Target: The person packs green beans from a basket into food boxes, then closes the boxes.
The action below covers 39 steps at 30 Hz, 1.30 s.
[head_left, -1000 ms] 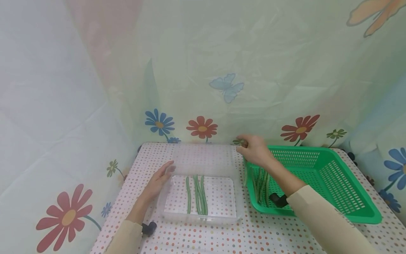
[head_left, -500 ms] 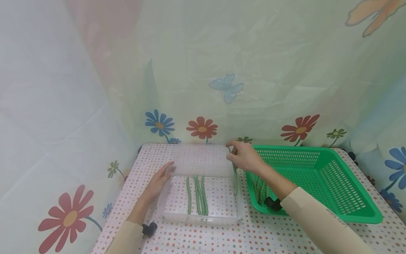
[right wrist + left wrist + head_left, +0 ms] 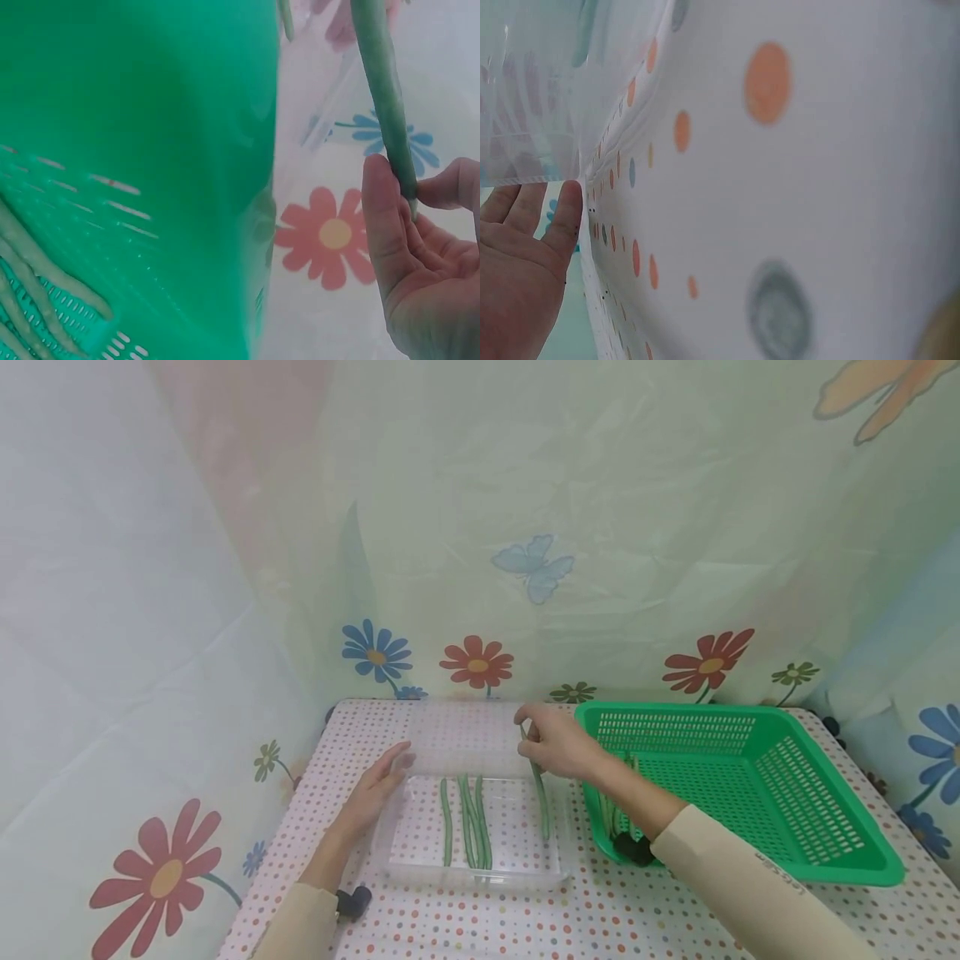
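My right hand [image 3: 557, 742] pinches one green bean [image 3: 541, 802] by its upper end, between thumb and fingers. The bean hangs over the right part of a clear plastic container [image 3: 517, 881]. In the right wrist view the same bean [image 3: 386, 97] runs up from my fingertips. Several more green beans [image 3: 471, 822] lie lengthwise inside the container. My left hand [image 3: 375, 789] rests at the container's left side with its fingers extended; in the left wrist view the fingertips [image 3: 568, 196] are right at the clear wall.
A green slotted basket [image 3: 750, 793] stands to the right of the container. Several beans [image 3: 45, 292] lie in it along its left side. A clear lid-like panel [image 3: 472, 727] stands behind the container. The dotted table [image 3: 420, 927] ends at a flowered curtain [image 3: 637, 568].
My right hand has moved left from the basket's edge, bringing the bean over the container. The left hand has stayed in place.
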### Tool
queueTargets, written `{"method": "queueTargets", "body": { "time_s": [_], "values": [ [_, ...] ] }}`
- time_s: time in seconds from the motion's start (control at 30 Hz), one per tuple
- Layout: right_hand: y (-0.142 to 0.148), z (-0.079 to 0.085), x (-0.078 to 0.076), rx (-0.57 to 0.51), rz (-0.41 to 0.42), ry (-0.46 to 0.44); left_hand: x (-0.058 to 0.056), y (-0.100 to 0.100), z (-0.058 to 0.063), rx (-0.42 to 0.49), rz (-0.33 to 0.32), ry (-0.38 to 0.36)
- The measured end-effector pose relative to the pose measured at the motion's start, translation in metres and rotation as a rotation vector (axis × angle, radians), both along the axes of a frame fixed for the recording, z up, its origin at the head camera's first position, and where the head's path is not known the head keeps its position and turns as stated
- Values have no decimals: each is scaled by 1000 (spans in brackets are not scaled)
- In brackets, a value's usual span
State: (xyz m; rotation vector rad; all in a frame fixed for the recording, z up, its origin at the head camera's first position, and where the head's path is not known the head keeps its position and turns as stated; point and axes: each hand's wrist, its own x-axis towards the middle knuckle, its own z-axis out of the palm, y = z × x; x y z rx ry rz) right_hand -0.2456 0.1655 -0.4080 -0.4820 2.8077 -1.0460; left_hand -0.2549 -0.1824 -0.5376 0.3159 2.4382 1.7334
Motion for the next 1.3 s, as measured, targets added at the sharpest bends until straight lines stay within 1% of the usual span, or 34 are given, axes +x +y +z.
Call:
{"method": "queueTargets", "body": {
  "time_s": [0.23,0.3,0.5,0.63,0.8,1.0,1.1,1.3],
  "values": [
    [-14,0,7,33,24,-48,1,0,1,3,-5,-4],
    [-17,0,9,21,36,-50,1,0,1,2,-1,-3],
    [-27,0,13,-6,16,-86,0,0,0,-4,1,11],
    [-33,-1,16,-12,8,-97,0,-1,0,5,-2,7],
    [-38,-4,17,-29,22,-117,-1,-1,-1,6,-2,8],
    [-42,-6,17,-76,42,-147,-1,-1,-1,10,-5,20],
    [-44,-6,17,-92,45,-158,-1,-1,-1,3,-3,14],
    [-48,-8,17,-87,40,-128,-1,0,0,-10,-5,5]
  ]
}}
